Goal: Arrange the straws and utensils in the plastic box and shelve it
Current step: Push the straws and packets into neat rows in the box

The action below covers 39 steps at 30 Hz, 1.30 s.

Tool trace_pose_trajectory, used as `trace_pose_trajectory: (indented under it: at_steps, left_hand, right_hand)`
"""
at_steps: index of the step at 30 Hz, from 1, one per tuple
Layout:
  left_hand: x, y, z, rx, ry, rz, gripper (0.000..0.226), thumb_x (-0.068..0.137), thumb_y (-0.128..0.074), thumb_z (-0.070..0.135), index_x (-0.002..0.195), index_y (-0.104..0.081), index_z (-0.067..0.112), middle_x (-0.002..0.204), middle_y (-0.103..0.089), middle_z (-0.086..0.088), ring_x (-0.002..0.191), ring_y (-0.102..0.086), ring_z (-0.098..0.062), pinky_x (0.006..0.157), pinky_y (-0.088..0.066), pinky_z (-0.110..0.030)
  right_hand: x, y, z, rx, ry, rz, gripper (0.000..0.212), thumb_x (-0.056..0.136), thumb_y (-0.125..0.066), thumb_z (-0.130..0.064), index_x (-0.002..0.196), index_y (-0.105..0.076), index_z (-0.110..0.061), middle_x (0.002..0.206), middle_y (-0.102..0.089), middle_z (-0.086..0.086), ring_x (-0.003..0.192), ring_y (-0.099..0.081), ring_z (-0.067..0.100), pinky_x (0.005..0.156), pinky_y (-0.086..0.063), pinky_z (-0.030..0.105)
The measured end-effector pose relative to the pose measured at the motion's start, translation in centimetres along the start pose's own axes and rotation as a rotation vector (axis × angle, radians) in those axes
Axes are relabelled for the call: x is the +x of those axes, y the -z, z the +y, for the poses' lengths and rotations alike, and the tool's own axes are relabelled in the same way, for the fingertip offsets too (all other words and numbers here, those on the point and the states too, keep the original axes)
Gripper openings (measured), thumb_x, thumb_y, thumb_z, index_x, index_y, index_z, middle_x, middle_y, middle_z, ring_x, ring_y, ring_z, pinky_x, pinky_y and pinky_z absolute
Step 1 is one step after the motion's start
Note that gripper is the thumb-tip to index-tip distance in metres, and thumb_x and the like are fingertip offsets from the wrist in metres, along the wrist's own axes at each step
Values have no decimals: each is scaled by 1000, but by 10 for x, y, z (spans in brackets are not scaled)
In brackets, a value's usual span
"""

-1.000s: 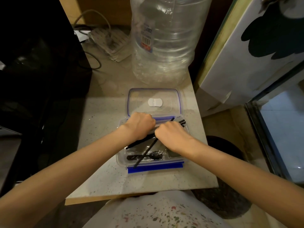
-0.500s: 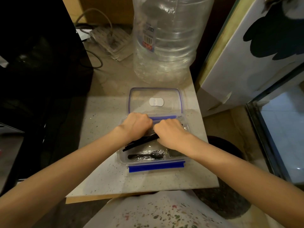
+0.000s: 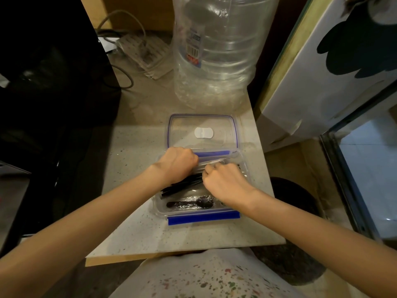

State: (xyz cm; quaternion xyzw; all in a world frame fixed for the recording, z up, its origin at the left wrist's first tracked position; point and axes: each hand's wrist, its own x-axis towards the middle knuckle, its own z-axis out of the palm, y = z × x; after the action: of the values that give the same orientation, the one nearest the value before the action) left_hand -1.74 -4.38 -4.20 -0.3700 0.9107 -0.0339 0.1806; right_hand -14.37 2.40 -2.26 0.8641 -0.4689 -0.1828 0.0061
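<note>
A clear plastic box (image 3: 204,220) with blue clips sits on the speckled tabletop (image 3: 137,231). Its clear lid (image 3: 202,125) lies flat just behind it. Inside the box lie several black straws (image 3: 182,186) in a slanted bundle and a black wrapped utensil (image 3: 191,204) along the near wall. My left hand (image 3: 177,163) is curled over the straws' far end, and my right hand (image 3: 223,181) is curled over them just to the right. Both fists hide the straw tips and my fingertips.
A large clear water bottle (image 3: 214,52) stands behind the lid. A power strip with cables (image 3: 146,52) lies at the back left. A white panel (image 3: 322,67) leans at the right, and a dark object (image 3: 53,82) fills the left side.
The straw that stuck out over the box's right rim is now down inside the box. Both hands have shifted slightly toward the far side, pressing the bundle lower.
</note>
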Motion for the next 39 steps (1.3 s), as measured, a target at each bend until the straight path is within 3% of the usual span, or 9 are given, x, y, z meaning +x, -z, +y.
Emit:
trace_pose_trajectory:
  at_steps: [3,7,13,19,23,26,39]
  left_hand:
    - [-1,1,0,-1,-5,3,21,95,-46,19,104,-62,9,104,-68,-13,94,-65,-32,72,-51,-38]
    - [-1,1,0,-2,-7,13,21,96,-45,19,106,-61,10,104,-67,-12,94,-65,-31,72,-51,-36]
    - [0,-1,1,-17,-1,17,21,96,-45,20,103,-62,11,103,-68,-10,93,-66,-29,71,-51,-36]
    - [0,-1,1,-23,10,17,21,95,-45,17,102,-63,10,103,-68,-11,94,-66,-30,72,-51,-36]
    - [-1,-1,1,-29,-2,15,20,94,-45,17,99,-64,11,101,-68,-11,92,-66,-30,70,-51,-36]
    - [-1,0,1,-32,-1,21,20,95,-45,18,101,-63,11,102,-68,-11,93,-66,-30,71,-52,-36]
    - [-1,0,2,3,15,13,20,95,-45,17,101,-63,10,101,-69,-11,92,-66,-28,71,-52,-35]
  right_hand:
    - [0,1,2,14,-25,-22,29,91,-47,2,117,-58,1,118,-57,17,103,-60,32,70,-45,35]
    - [4,-6,-2,30,-55,-31,33,87,-48,7,120,-54,3,119,-55,18,103,-59,33,63,-37,34]
    - [10,-11,-7,49,-22,-24,31,90,-46,5,120,-54,4,122,-54,18,107,-57,33,75,-47,38]
    - [15,-17,-6,30,35,-40,29,86,-51,8,115,-55,4,114,-58,19,95,-63,33,61,-40,37]
    - [19,-12,-5,63,55,-30,27,91,-42,5,114,-55,2,116,-58,19,103,-61,34,67,-41,38]
    - [17,-10,-3,43,87,-10,26,91,-43,4,112,-58,0,115,-60,16,101,-62,32,63,-35,36]
    - [6,-7,4,109,48,33,27,90,-49,0,115,-59,-4,118,-58,14,106,-57,30,75,-48,39]
